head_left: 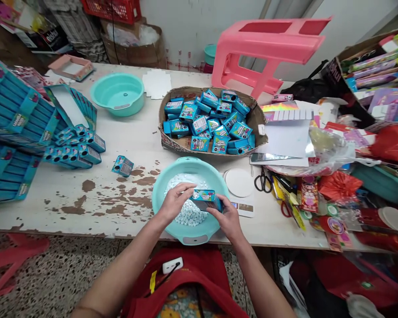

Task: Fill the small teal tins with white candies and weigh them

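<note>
A small blue candy box with printed lettering is held tilted over a turquoise basin. My right hand grips its right end, thumb below and fingers behind. At the other end, the bent, closed fingers of my left hand meet the box's upper left corner. Small white candies lie heaped in the basin beneath both hands. Behind the basin, a cut-down cardboard box holds many similar blue boxes. One more blue box lies alone on the table to the left.
Several blue boxes and stacked display cartons occupy the left side. Farther back are another turquoise basin and an upturned pink stool. Right of my basin sit a white scale, black scissors and cluttered packaging.
</note>
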`<state>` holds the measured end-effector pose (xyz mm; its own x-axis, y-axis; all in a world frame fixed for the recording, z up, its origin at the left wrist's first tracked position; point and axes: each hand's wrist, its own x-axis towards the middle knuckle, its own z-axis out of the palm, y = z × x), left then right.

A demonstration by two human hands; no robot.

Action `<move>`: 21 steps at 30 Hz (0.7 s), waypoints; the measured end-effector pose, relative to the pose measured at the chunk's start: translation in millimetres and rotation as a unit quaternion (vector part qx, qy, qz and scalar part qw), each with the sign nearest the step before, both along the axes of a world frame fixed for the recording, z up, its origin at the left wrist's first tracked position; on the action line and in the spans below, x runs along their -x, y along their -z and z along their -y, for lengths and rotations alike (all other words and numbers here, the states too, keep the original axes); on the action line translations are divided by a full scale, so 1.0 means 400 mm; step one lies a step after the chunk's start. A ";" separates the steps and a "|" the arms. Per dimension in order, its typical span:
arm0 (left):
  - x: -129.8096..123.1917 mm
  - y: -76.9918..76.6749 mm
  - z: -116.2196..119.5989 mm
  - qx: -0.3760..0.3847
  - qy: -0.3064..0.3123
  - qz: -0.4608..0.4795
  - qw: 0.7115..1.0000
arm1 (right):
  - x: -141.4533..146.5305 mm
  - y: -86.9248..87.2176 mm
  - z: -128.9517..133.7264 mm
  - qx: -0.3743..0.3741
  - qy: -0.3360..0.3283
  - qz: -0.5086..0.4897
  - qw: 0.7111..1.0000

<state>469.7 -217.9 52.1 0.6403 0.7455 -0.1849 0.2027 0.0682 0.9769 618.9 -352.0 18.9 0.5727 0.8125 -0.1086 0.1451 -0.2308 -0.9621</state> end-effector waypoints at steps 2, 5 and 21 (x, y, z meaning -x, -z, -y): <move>0.009 -0.018 0.016 -0.062 0.023 -0.023 0.998 | 0.021 0.020 -0.016 -0.015 0.018 -0.036 0.999; 0.030 -0.031 0.031 -0.161 0.060 -0.044 0.984 | 0.067 0.051 -0.048 -0.049 0.040 -0.090 0.994; 0.425 0.082 -0.248 -0.240 -0.264 -0.451 0.819 | -0.109 0.016 0.192 0.017 0.172 0.114 0.978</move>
